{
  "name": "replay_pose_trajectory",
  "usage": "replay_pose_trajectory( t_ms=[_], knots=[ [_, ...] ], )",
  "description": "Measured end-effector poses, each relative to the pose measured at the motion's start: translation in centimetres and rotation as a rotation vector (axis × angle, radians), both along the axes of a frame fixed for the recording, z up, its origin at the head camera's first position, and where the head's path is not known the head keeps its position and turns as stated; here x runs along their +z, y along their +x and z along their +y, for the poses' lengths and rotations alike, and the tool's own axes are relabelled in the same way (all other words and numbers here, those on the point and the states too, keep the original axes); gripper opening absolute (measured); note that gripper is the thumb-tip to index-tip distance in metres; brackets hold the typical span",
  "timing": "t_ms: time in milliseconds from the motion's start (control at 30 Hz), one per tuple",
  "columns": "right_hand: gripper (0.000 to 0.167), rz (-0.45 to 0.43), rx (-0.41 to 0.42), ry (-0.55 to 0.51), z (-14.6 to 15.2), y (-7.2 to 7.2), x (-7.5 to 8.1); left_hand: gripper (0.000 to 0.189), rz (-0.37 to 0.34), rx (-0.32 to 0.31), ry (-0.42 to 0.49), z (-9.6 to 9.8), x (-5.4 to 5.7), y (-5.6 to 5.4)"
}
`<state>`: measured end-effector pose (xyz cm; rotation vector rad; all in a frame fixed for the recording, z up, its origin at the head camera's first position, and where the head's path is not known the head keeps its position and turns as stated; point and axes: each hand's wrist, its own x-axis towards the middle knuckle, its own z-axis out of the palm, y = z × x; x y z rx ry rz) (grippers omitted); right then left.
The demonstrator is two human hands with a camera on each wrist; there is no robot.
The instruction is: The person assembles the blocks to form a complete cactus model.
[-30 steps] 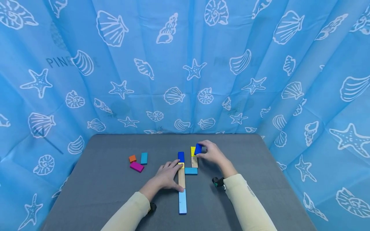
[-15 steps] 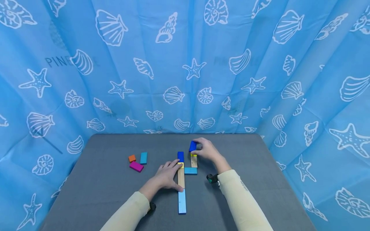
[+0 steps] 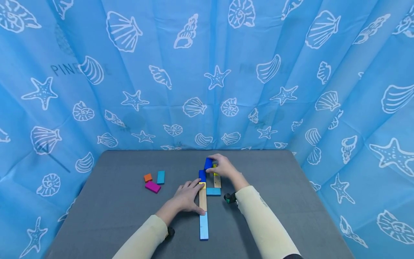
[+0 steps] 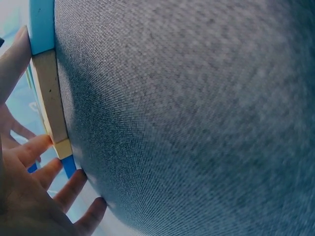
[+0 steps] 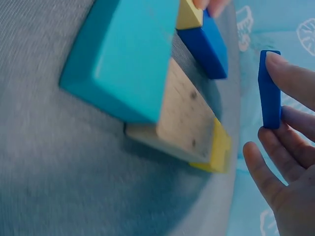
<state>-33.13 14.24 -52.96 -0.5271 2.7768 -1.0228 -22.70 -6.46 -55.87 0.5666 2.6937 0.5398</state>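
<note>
Toward the table's [image 3: 275,223] front edge lies a light-blue block [image 3: 203,227], followed in line toward the back edge by a long wooden block [image 3: 202,201], a small yellow block [image 4: 62,149] and a dark-blue block [image 3: 202,175]. The left hand [image 3: 187,198], fingers spread, touches this row. A turquoise block [image 3: 213,191] adjoins its right side. Farther, nearer the back edge, the right hand [image 3: 225,167] pinches another dark-blue block [image 3: 208,163] between thumb and fingers.

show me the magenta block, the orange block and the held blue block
magenta block [image 3: 153,186], head view, top face
orange block [image 3: 147,177], head view, top face
held blue block [image 5: 270,102], right wrist view, side facing the camera
</note>
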Motion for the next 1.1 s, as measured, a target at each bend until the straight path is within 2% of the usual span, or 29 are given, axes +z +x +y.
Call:
replay_pose_trajectory(
  t_ms=[200, 467, 700, 867, 1100],
  knots=[
    [0.062, -0.015, 0.012, 0.003, -1.6, -0.5, -0.7, 0.111, -0.001, -0.007, 0.008, -0.2, -0.3, -0.1],
    [0.061, -0.016, 0.016, 0.071, -2.9, -1.6, -1.8, 0.111, 0.005, -0.012, 0.010, -0.3, -0.4, -0.2],
    [0.060, -0.028, -0.021, 0.090, -3.3, -2.1, -1.6, 0.111, -0.003, -0.013, 0.010, -0.4, -0.3, -0.1],
    [0.059, -0.063, -0.004, 0.127, -3.3, -2.4, -1.6, 0.112, -0.001, -0.007, 0.014, -0.4, -0.6, -0.2],
    [0.058, -0.117, 0.039, 0.162, -3.3, -2.5, -1.6, 0.110, -0.001, -0.011, 0.023, -0.3, 0.1, 0.0]
  ],
)
